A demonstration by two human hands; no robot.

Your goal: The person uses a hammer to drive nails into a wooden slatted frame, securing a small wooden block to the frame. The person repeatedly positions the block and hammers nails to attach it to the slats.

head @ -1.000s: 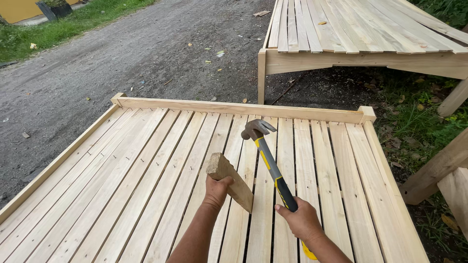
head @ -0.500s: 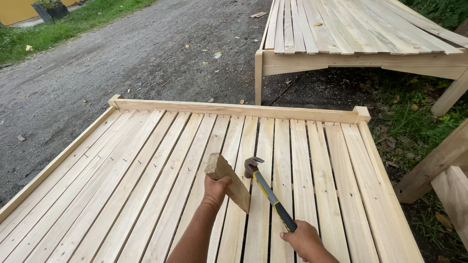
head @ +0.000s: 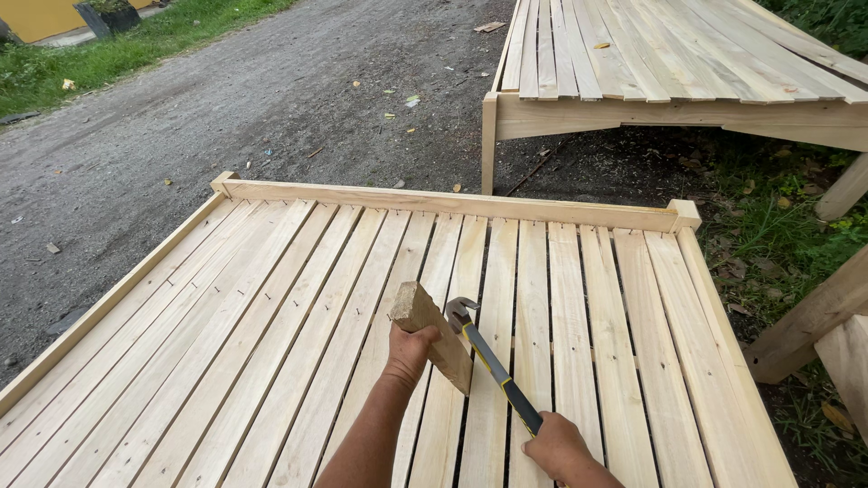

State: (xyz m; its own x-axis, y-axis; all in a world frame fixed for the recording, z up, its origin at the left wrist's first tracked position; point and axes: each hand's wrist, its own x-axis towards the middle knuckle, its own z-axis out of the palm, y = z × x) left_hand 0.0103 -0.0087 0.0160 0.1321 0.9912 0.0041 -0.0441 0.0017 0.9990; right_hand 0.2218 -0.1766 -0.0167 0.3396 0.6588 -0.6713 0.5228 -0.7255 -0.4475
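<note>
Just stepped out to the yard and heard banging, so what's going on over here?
A person is working on a slatted wooden platform beside a gravel road. The left hand grips a short wooden block held down against the slats. The right hand holds a yellow-and-black claw hammer, its head low beside the block. A second slatted platform stands behind.

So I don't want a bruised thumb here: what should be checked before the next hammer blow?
1. Left hand grips wood block firmly: ok.
2. Right hand holds hammer low on the handle: ok.
3. Hammer head beside the block, away from left fingers: ok.
4. Block seated on the slats: cannot tell.
5. Nail under the hammer head: cannot tell.
</note>
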